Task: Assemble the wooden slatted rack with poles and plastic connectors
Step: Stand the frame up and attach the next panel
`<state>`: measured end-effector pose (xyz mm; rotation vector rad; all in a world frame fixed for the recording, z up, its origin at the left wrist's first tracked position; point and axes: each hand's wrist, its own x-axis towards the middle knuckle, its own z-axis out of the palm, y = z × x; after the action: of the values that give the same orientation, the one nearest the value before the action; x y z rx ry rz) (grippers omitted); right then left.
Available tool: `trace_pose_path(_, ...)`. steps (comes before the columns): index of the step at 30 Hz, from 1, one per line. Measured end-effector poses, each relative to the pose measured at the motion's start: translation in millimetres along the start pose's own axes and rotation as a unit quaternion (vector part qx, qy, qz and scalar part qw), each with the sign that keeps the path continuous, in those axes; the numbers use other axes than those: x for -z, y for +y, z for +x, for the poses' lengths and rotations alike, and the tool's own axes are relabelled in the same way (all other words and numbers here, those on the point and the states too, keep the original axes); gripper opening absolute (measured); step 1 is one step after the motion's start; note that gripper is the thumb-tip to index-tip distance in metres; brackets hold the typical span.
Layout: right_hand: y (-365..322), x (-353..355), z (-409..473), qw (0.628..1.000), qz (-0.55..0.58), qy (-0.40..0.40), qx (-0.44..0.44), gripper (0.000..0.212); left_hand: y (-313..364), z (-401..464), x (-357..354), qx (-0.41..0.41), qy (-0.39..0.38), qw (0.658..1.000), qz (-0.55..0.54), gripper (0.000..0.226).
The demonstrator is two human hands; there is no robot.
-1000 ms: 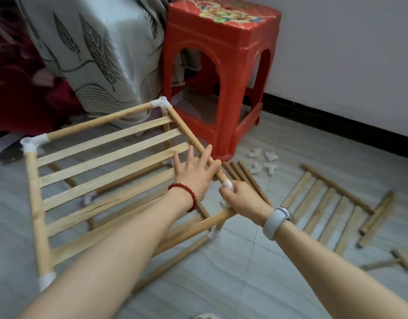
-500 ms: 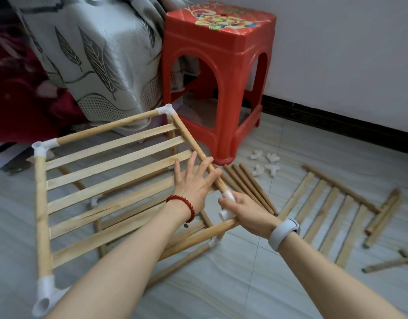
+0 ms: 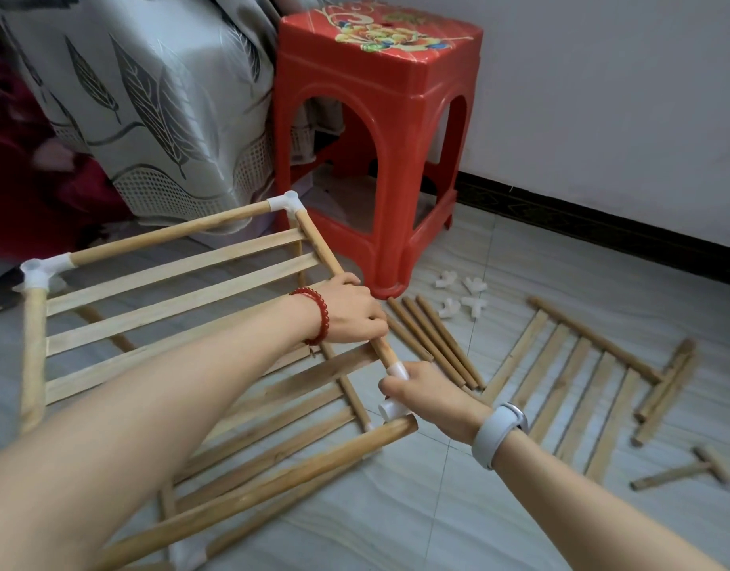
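Observation:
The wooden slatted rack (image 3: 161, 298) stands on the floor at the left, its upper frame made of round poles with white plastic corner connectors (image 3: 287, 204). My left hand (image 3: 351, 313) grips the right side pole (image 3: 320, 251) of the upper frame. My right hand (image 3: 427, 391) holds the white corner connector (image 3: 396, 370) at that pole's near end. The near pole's end (image 3: 396, 432) lies just below the connector, out of its socket. A lower slatted shelf shows beneath the upper one.
A red plastic stool (image 3: 375, 133) stands behind the rack. Loose poles (image 3: 433, 340), several white connectors (image 3: 462, 296), a spare slatted panel (image 3: 577, 389) and short wooden pieces (image 3: 664, 389) lie on the tiled floor at right. Leaf-patterned fabric (image 3: 149, 96) hangs at the left.
My left hand, earlier spread flat on the slats, has closed round the side pole. The near pole's end now sits free below the connector. The view has tilted.

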<state>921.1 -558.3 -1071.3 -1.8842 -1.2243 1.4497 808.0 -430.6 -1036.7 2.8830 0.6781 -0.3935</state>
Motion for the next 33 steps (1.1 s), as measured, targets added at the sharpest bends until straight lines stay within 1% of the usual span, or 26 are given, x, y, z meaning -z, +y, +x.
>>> trace_pose_path(1, -2, 0, 0, 1.0, 0.007, -0.003, -0.002, 0.031, 0, 1, -3, 0.0, 0.036, 0.999, 0.007, 0.044)
trace_pose_path(3, -4, -2, 0, 1.0, 0.026, -0.005, -0.007, 0.032, 5, 4, -15, -0.005, 0.135, 0.99, 0.047, 0.048)
trace_pose_path(5, -5, -4, 0, 0.999, 0.03, 0.009, -0.01, 0.032, 11, 9, -24, 0.012, 0.196, 0.977, 0.077, 0.067)
trace_pose_path(6, -6, -5, 0, 0.999, 0.019, 0.026, -0.009, 0.032, 12, 12, -27, 0.019, 0.212, 0.974, 0.084, 0.077)
trace_pose_path(7, -7, -6, 2, 0.999, -0.003, 0.046, -0.005, 0.031, 11, 15, -28, 0.025, 0.218, 0.972, 0.086, 0.082)
trace_pose_path(10, -11, -11, 4, 0.992, -0.078, 0.096, 0.009, 0.029, 4, 19, -32, 0.03, 0.215, 0.973, 0.082, 0.083)
trace_pose_path(13, -6, -13, -5, 0.988, -0.111, 0.11, 0.015, 0.027, -7, 22, -30, 0.038, 0.221, 0.971, 0.081, 0.076)
trace_pose_path(15, -1, -11, -11, 0.991, -0.091, 0.097, 0.025, 0.027, -14, 23, -29, 0.06, 0.223, 0.97, 0.071, 0.065)
trace_pose_path(16, 0, -7, -10, 0.992, -0.082, 0.087, 0.03, 0.027, -13, 22, -30, 0.063, 0.237, 0.968, 0.058, 0.064)
trace_pose_path(18, 1, 3, -6, 0.995, -0.067, 0.07, 0.035, 0.028, -8, 22, -33, 0.051, 0.268, 0.961, 0.035, 0.068)
trace_pose_path(20, 2, 8, -1, 0.997, -0.044, 0.057, 0.042, 0.024, -7, 22, -33, 0.048, 0.257, 0.965, 0.03, 0.066)
trace_pose_path(22, 12, 10, -3, 0.997, -0.016, 0.058, 0.041, 0.019, -3, 20, -32, 0.043, 0.228, 0.973, 0.022, 0.054)
trace_pose_path(23, 17, 11, -5, 0.997, -0.008, 0.059, 0.043, 0.018, -3, 20, -31, 0.036, 0.225, 0.973, 0.014, 0.047)
trace_pose_path(25, 24, 14, -10, 0.997, -0.003, 0.059, 0.043, 0.02, 2, 13, -28, 0.033, 0.234, 0.97, -0.05, 0.034)
trace_pose_path(26, 26, 15, -12, 0.997, -0.005, 0.058, 0.043, 0.022, 10, 6, -25, 0.023, 0.267, 0.959, -0.091, 0.023)
trace_pose_path(27, 27, 16, -13, 0.998, -0.009, 0.054, 0.043, 0.023, 18, -4, -24, 0.006, 0.329, 0.937, -0.118, 0.017)
trace_pose_path(28, 29, 16, -15, 0.998, -0.014, 0.05, 0.041, 0.022, 27, -14, -23, -0.01, 0.39, 0.912, -0.126, 0.017)
trace_pose_path(29, 29, 16, -17, 0.998, -0.015, 0.047, 0.039, 0.022, 36, -26, -24, -0.029, 0.424, 0.896, -0.127, 0.02)
trace_pose_path(30, 29, 15, -19, 0.998, -0.013, 0.046, 0.04, 0.021, 46, -38, -25, -0.041, 0.41, 0.901, -0.136, 0.026)
trace_pose_path(31, 28, 14, -20, 0.998, -0.008, 0.047, 0.04, 0.021, 57, -51, -28, -0.035, 0.341, 0.925, -0.162, 0.032)
trace_pose_path(32, 27, 13, -20, 0.998, -0.003, 0.048, 0.04, 0.02, 67, -60, -33, -0.004, 0.232, 0.957, -0.173, 0.04)
trace_pose_path(33, 25, 13, -20, 0.998, 0.001, 0.05, 0.04, 0.019, 74, -68, -40, 0.029, 0.113, 0.981, -0.155, 0.048)
